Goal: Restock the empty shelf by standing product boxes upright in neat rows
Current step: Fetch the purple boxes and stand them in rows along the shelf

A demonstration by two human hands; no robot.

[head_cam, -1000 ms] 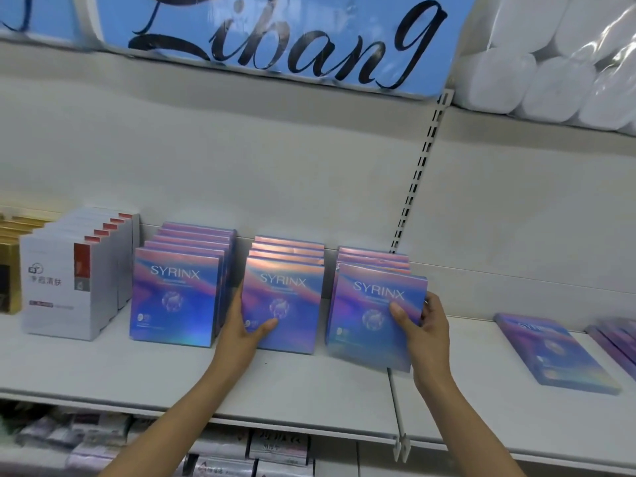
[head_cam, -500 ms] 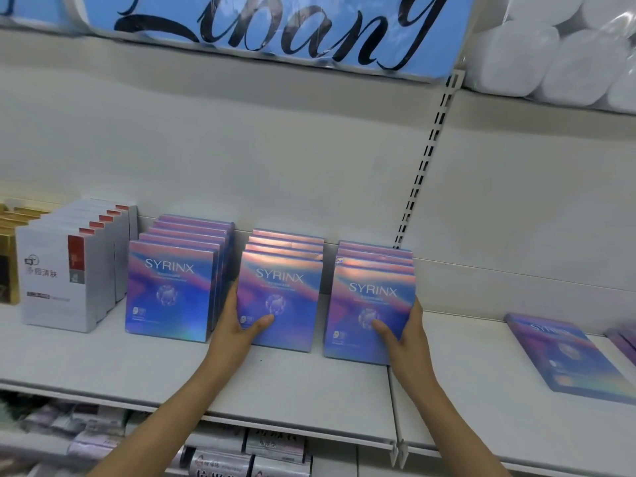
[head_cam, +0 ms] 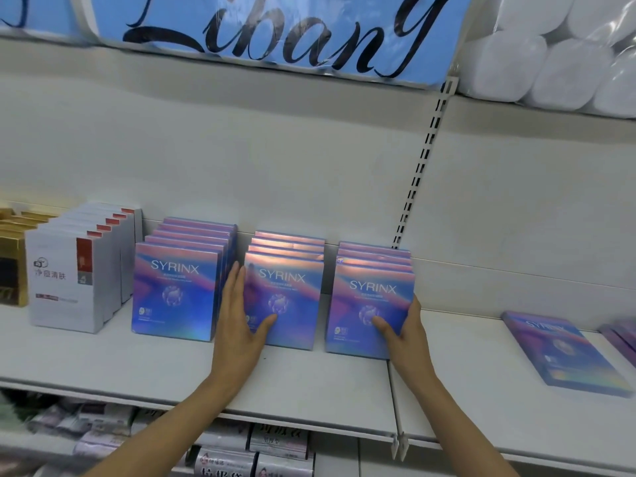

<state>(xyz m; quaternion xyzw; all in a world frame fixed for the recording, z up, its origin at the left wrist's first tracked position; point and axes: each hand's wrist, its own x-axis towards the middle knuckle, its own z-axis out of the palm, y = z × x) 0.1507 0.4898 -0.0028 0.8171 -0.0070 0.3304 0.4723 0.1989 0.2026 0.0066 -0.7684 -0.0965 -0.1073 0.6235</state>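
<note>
I'm seeing three rows of SYRINX boxes [head_cam: 371, 301] standing upright mid-frame on the shelf [head_cam: 137, 366]. Left hand [head_cam: 241, 325] is lying flat w/ straight fingers against the middle row; right hand [head_cam: 402, 333] is gripping the right row's front box. Flat boxes [head_cam: 561, 352] at lower right are waiting, so approx. half left.

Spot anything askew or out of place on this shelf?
Yes: one SYRINX box lies flat on the shelf right of the three upright rows; more flat boxes sit at the frame edge. The standing rows look neat.
</note>
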